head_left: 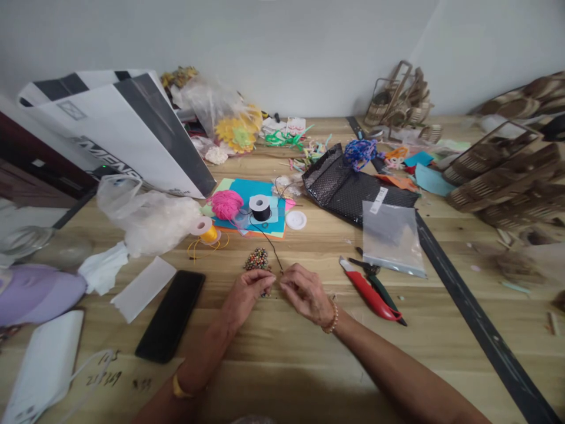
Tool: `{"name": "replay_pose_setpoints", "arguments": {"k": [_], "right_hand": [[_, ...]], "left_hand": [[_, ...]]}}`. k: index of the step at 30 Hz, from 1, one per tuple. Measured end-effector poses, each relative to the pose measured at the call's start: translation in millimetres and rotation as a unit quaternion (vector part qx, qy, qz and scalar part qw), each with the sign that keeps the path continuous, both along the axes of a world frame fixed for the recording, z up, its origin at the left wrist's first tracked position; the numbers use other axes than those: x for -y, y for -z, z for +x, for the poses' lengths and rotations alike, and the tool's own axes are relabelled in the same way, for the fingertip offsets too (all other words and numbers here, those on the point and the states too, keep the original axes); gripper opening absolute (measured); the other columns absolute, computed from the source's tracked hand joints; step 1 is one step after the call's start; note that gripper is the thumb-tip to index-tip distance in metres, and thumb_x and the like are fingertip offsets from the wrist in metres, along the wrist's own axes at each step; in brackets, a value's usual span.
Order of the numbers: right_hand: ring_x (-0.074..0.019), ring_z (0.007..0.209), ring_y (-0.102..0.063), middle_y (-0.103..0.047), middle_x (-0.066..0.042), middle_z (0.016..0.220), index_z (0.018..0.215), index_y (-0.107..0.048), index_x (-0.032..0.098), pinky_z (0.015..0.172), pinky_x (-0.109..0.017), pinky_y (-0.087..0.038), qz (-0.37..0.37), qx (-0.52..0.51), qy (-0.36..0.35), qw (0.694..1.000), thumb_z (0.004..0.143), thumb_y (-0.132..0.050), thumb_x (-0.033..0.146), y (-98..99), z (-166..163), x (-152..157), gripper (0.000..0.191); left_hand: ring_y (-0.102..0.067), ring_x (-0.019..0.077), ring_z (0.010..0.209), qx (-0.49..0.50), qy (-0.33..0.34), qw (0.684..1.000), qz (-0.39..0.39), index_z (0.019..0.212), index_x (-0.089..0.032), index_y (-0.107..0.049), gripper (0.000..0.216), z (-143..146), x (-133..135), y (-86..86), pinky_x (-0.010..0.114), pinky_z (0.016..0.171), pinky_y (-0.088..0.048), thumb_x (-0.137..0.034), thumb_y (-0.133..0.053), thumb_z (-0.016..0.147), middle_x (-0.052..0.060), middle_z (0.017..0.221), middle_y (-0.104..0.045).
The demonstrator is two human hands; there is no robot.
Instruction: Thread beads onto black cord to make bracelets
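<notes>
My left hand (250, 290) is closed in a pinch at the near edge of a small pile of multicoloured beads (256, 259). What its fingertips hold is too small to make out; a few beads show just under them. Close beside it, my right hand (305, 293) pinches the end of a thin black cord (273, 247). That cord runs back to a white spool of black cord (259, 208) standing on blue sheets (241, 189). The two sets of fingertips are a short gap apart, low over the wooden table (282, 365).
Left of my hands lie a black phone (171, 316), a white paper strip (143, 288) and a spool of yellow cord (205, 231). Red-handled cutters (371, 294) and a clear zip bag (392, 238) lie on the right. Pink yarn (226, 205) and a white lid (296, 220) sit behind.
</notes>
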State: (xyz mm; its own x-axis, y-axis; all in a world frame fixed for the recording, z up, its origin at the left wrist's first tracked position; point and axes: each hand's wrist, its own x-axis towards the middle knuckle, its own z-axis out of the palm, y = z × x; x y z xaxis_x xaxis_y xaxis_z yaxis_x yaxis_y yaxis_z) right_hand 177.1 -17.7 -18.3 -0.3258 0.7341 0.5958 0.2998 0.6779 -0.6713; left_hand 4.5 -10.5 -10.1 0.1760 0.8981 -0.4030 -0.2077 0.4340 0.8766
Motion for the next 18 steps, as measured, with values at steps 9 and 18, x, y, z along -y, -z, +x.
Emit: {"name": "replay_pose_setpoints", "arguments": {"k": [9, 18], "right_hand": [[-0.0154, 0.069, -0.055, -0.060, -0.005, 0.076, 0.085, -0.056, 0.019, 0.061, -0.026, -0.046, -0.013, 0.005, 0.000, 1.000, 0.091, -0.048, 0.015, -0.3, -0.5, 0.3, 0.010], [-0.0153, 0.069, -0.055, -0.060, -0.005, 0.076, 0.085, -0.056, 0.019, 0.060, -0.026, -0.046, -0.011, 0.000, -0.002, 1.000, 0.090, -0.048, 0.015, 0.3, -0.6, 0.2, 0.010]], "left_hand": [[-0.049, 0.0088, 0.054, -0.025, 0.013, 0.999, 0.016, 0.067, -0.014, -0.073, 0.019, -1.3, -0.2, 2.9, 0.023, 0.058, -0.037, -0.029, -0.080, 0.058, -0.002, 0.054, -0.060], [-0.051, 0.0087, 0.054, -0.018, -0.006, 1.000, 0.005, 0.068, -0.014, -0.073, 0.020, -1.0, -0.4, 1.7, 0.022, 0.059, -0.038, -0.029, -0.082, 0.056, -0.002, 0.054, -0.061]]}}
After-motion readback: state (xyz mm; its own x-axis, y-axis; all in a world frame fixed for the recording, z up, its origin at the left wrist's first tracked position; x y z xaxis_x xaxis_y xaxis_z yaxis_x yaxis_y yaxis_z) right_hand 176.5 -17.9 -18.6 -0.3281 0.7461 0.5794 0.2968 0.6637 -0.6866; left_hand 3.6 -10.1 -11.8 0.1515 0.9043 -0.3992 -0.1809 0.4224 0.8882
